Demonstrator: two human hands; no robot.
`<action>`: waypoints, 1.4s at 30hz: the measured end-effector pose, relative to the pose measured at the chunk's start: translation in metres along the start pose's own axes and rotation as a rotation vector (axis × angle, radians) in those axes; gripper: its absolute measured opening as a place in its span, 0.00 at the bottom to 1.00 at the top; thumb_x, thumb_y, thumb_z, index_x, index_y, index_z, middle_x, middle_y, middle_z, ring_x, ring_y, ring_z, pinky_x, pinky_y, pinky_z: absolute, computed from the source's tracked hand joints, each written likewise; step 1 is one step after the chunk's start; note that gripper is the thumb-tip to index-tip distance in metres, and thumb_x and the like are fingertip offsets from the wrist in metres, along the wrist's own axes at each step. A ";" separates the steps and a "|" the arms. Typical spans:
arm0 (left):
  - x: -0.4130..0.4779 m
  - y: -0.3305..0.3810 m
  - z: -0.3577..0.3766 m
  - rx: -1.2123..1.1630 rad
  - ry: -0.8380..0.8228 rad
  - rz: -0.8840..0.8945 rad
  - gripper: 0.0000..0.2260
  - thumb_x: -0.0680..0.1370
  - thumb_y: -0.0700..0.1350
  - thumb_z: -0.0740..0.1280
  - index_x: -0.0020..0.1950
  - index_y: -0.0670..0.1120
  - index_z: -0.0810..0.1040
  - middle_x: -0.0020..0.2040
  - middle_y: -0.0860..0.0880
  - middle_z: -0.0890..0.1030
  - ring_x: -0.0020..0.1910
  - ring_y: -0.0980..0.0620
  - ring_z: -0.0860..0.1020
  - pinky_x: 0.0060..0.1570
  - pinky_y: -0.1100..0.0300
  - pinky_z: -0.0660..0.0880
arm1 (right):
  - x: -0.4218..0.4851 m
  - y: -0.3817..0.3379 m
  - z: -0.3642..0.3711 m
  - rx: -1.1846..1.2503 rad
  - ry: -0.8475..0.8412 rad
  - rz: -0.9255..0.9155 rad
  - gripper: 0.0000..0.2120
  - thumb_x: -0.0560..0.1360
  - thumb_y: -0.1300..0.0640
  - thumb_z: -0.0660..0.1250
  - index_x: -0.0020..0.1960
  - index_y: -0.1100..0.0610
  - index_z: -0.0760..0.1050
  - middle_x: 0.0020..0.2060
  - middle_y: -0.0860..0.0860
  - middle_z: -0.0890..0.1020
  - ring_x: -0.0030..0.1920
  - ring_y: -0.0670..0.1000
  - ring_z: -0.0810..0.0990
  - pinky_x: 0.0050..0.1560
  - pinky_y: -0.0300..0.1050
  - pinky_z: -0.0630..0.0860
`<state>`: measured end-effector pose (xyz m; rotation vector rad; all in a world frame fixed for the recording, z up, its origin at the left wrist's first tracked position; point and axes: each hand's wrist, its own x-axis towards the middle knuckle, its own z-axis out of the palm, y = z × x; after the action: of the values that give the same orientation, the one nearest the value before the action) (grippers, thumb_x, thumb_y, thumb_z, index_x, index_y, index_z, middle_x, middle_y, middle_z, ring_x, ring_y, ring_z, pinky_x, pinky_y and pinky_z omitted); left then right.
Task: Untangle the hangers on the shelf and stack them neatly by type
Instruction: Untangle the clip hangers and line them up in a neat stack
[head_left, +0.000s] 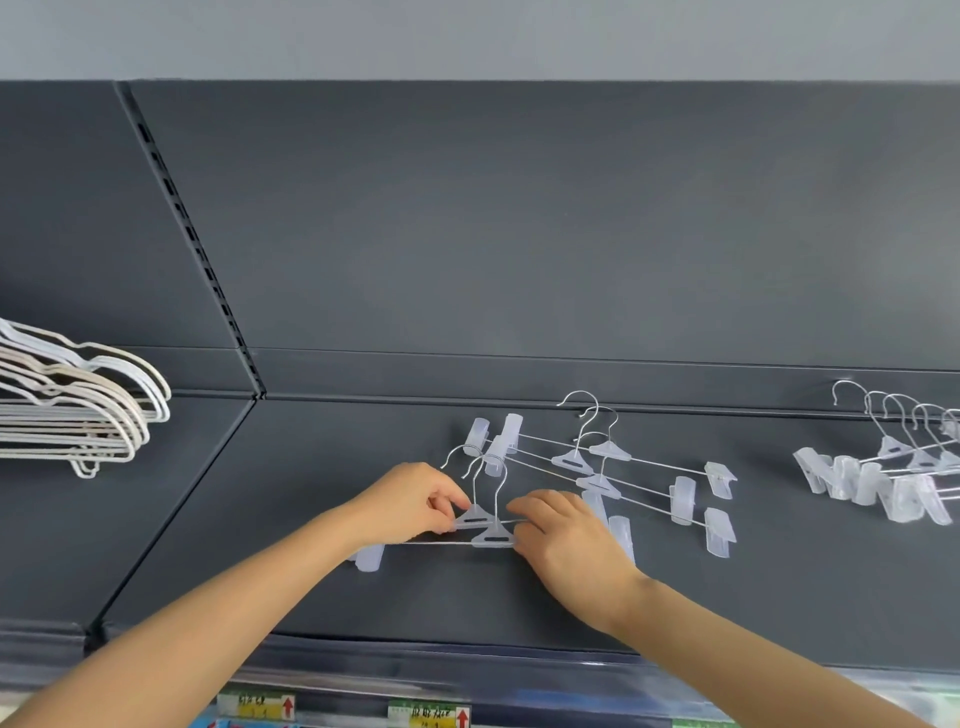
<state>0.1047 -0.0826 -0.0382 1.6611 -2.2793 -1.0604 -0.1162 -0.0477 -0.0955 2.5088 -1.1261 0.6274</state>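
Observation:
Two clear plastic clip hangers (485, 527) with wire hooks lie crossed on the dark shelf (363, 597), between my hands. My left hand (410, 501) pinches the triangular neck of the upper one. My right hand (563, 535) grips the bars just right of the lower neck, hiding part of them. Behind them, three more clip hangers (597, 462) lie loosely overlapped. A tidy row of clip hangers (883, 478) sits at the far right. White and beige coated hangers (72, 410) are stacked at the left.
The dark back panel (519, 234) rises behind the shelf, with a slotted upright (192, 244) at the left. Price labels (431, 714) run along the shelf's front edge below my arms.

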 end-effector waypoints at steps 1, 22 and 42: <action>0.001 0.001 0.000 0.003 -0.014 -0.003 0.14 0.74 0.38 0.69 0.58 0.50 0.82 0.39 0.56 0.83 0.34 0.68 0.77 0.37 0.78 0.69 | -0.001 -0.001 0.000 0.001 -0.001 -0.002 0.03 0.64 0.59 0.72 0.34 0.57 0.79 0.45 0.50 0.84 0.45 0.54 0.82 0.45 0.41 0.79; 0.008 0.008 -0.005 -0.007 -0.114 -0.048 0.09 0.70 0.39 0.72 0.45 0.53 0.84 0.41 0.51 0.85 0.37 0.59 0.79 0.39 0.71 0.74 | -0.014 0.007 -0.018 -0.039 -0.232 0.078 0.17 0.49 0.61 0.80 0.28 0.54 0.73 0.32 0.47 0.76 0.30 0.49 0.74 0.25 0.37 0.61; 0.024 0.050 -0.005 0.185 0.107 0.155 0.09 0.73 0.46 0.71 0.53 0.51 0.81 0.48 0.54 0.79 0.46 0.56 0.77 0.49 0.62 0.75 | -0.017 0.079 -0.047 0.139 -0.236 0.343 0.08 0.73 0.64 0.61 0.46 0.58 0.79 0.43 0.52 0.80 0.43 0.58 0.77 0.41 0.49 0.77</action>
<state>0.0583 -0.0981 -0.0115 1.5297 -2.4516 -0.7309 -0.1985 -0.0662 -0.0561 2.5775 -1.6764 0.5172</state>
